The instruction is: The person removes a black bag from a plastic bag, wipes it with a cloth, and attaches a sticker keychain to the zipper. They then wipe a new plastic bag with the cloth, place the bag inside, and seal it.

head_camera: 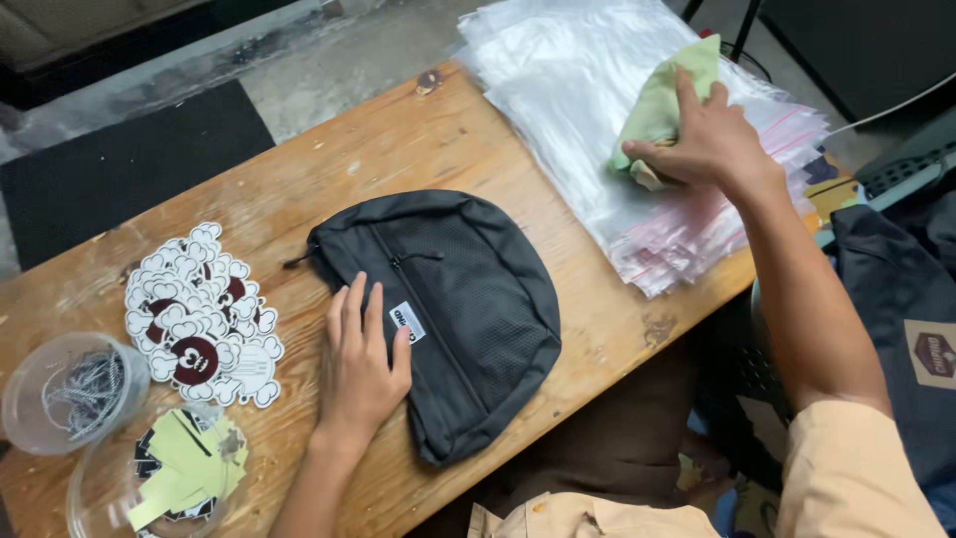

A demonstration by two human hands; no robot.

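While lying flat near the middle of the wooden table, the black bag runs its long axis on a slant, from the upper left down toward the near table edge at the lower right, with the rounded bulge turned to the right and the straighter side to the left. Zipper running along that same slant, a short pull tab poking out at the upper left end, a small white label sewn on near the middle. Left hand palm down, fingers spread flat and open, resting on the left part of the bag with the fingertips just beside the label; wrist on the bare wood, forearm coming up from the near edge. Right arm stretched far forward and across, elbow bent, peach sleeve at the lower right. Right hand over the stack of clear plastic bags at the far right end of the table, fingers closed on a light green cloth, thumb pointing left along its lower edge. To the left of the bag, a heap of white and maroon stickers; nearer the corner, a clear cup of metal clips and a second clear cup of green and black tags.
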